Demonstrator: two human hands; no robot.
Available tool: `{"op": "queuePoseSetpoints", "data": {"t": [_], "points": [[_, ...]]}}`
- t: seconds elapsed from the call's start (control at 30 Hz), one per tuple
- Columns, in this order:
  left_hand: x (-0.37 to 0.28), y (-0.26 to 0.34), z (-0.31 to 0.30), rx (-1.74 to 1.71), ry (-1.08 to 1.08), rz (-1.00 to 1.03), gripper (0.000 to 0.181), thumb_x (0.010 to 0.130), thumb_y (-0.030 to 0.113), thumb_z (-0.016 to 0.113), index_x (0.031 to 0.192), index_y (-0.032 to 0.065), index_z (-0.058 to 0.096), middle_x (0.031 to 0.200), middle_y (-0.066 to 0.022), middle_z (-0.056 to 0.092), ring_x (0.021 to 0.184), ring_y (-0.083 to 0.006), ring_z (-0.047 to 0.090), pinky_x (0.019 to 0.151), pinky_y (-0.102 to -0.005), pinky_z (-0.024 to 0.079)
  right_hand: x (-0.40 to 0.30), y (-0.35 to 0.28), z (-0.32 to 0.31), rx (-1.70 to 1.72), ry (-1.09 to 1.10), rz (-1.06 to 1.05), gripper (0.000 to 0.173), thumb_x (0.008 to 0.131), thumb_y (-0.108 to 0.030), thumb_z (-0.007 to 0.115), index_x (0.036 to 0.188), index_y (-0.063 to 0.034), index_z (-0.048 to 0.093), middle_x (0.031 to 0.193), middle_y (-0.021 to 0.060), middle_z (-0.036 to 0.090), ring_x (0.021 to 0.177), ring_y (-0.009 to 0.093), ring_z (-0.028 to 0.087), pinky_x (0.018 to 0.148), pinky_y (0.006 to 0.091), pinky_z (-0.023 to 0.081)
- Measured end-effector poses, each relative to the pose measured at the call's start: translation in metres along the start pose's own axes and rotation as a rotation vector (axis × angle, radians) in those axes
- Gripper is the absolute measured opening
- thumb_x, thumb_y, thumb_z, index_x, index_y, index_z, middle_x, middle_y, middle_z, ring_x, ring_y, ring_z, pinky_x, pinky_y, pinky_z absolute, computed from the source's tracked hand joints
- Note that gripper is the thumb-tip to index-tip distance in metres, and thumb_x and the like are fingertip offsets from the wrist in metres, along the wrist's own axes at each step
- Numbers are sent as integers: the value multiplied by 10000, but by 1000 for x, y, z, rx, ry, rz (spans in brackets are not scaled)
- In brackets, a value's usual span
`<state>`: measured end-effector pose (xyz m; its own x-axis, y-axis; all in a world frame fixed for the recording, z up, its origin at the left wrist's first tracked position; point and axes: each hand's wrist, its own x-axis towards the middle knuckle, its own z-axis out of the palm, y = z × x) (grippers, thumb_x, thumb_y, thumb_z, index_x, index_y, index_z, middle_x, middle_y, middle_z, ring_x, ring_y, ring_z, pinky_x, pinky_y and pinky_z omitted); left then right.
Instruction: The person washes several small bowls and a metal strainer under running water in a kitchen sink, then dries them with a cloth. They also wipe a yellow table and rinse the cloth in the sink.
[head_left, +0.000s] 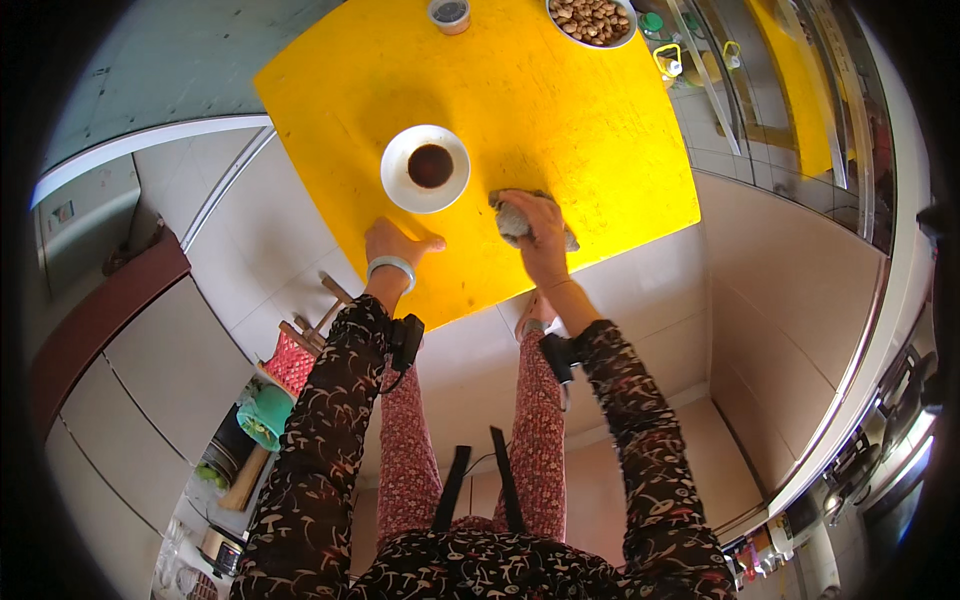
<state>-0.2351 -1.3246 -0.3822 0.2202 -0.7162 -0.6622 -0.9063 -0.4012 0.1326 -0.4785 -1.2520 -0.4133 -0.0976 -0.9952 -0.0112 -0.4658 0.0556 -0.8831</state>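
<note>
My right hand grips a crumpled grey cloth and presses it on the yellow tabletop, near the edge closest to me. A white bowl with dark brown liquid in it stands to the left of the cloth, apart from it. Just below the bowl, my left hand rests at the table's near left part with the thumb stretched to the right. It holds nothing that I can see; its other fingers are partly hidden.
A bowl of shelled or unshelled nuts and a small lidded tub stand at the table's far side. Sliding glass doors run at the right. A wooden stool with red webbing and a green basin are at lower left.
</note>
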Motion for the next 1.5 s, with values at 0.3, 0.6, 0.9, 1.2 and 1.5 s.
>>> {"op": "queuePoseSetpoints", "data": {"t": [0.3, 0.6, 0.9, 1.2, 1.5], "points": [[9, -3, 15, 15, 44, 86, 828, 520, 558, 956, 1021, -53, 707, 1051, -264, 730, 1000, -403, 720, 879, -439, 586, -13, 57, -69, -424, 359, 164, 723, 716, 182, 599, 1352, -160, 632, 1415, 41, 625, 1376, 264, 509, 1205, 469, 253], [9, -7, 45, 69, 244, 235, 813, 732, 644, 800, 1016, -108, 677, 992, -287, 718, 1008, -454, 688, 886, -475, 553, -82, -35, 84, -229, 200, 35, 587, 773, 118, 583, 1245, -199, 728, 1302, 11, 679, 1191, 302, 567, 1063, 449, 380], [-28, -104, 24, -1061, -71, 333, 427, 1031, 401, 619, 1149, -9, 616, 1019, -139, 673, 964, -187, 690, 842, -352, 556, -79, -53, 106, 464, 90, -22, 495, 796, 139, 577, 1220, -87, 698, 1282, 66, 689, 1225, 344, 565, 1121, 446, 375], [-252, -300, 66, 71, -119, 133, 583, 867, 523, 750, 1358, 233, 632, 1467, -159, 517, 1314, -375, 509, 1075, -544, 459, -77, -72, 118, -206, -23, -73, 624, 677, 164, 610, 1215, -135, 717, 1299, 60, 681, 1211, 342, 561, 1088, 462, 389], [-212, -300, 53, 88, -383, -113, 593, 856, 587, 716, 1333, 239, 661, 1540, -67, 468, 1391, -329, 455, 1090, -528, 476, 19, -107, 142, -20, 23, -187, 645, 705, 156, 586, 1294, -93, 671, 1339, 121, 649, 1274, 390, 526, 1148, 454, 371]]}}
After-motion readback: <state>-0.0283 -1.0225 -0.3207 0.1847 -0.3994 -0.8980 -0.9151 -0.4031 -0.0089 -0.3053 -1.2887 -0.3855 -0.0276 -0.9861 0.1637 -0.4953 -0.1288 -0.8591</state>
